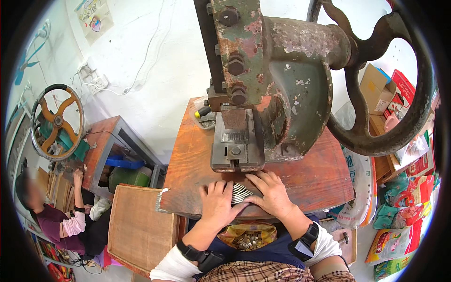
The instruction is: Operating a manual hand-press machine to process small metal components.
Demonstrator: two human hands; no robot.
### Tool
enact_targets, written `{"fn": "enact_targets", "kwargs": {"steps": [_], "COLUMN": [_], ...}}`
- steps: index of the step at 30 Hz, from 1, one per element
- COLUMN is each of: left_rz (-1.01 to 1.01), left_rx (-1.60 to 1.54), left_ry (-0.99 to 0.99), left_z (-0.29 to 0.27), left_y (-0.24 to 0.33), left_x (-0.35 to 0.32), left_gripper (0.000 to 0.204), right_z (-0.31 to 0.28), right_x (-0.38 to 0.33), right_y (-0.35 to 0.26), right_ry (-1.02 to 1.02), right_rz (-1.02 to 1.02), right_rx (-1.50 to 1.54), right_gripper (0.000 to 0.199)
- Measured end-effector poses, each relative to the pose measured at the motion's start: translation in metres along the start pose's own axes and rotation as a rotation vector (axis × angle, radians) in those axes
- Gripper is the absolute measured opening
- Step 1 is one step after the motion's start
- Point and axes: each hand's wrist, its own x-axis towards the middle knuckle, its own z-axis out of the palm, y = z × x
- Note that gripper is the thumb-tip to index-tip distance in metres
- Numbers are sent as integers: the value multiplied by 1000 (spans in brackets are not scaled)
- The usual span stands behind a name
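Observation:
A fanned row of small shiny metal strips (240,193) lies near the front edge of the reddish wooden bench. My left hand (217,201) rests along its left side, fingers spread on the wood. On the right, my right hand (270,193) lies with stretched fingers pointing toward the press. Both thumbs come together at the near end of the strips, so the hands frame them. Just beyond my fingertips stands the steel die block (237,152) of a worn green hand press (300,89). Below the bench edge, a yellow bag (248,236) holds many metal pieces.
The press's large handwheel (418,84) overhangs the right side. A plastic tub with a yellow-handled tool (203,112) sits behind the die. To the left are a wooden board (136,230) and a seated person (61,225) near another handwheel (57,121). Colourful bags (399,235) fill the right floor.

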Motion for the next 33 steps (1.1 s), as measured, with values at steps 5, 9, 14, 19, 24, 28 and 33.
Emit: {"fn": "enact_targets", "kwargs": {"steps": [5,9,14,19,24,28,33], "left_rz": [-1,50,-678,-739,-729,-529,-181], "left_rx": [-28,-30,-1545,-2468,-2565,-1983,-672], "left_ry": [73,163,110,130,-107,-531,-667], "left_z": [13,16,-36,-42,-23,23,125], "left_y": [-4,-12,-12,-28,-29,-40,-31], "left_x": [8,8,-28,-52,-80,-104,-131], "left_gripper": [61,49,45,60,61,51,50], "right_z": [-1,-3,0,-5,-2,0,1], "right_x": [0,8,1,-6,-4,1,8], "right_y": [4,4,4,7,4,9,2], "right_ry": [24,117,83,83,84,104,134], "right_rz": [-5,-10,138,96,122,75,-11], "right_rx": [46,185,240,229,217,184,172], "right_gripper": [59,48,44,45,45,44,39]}}
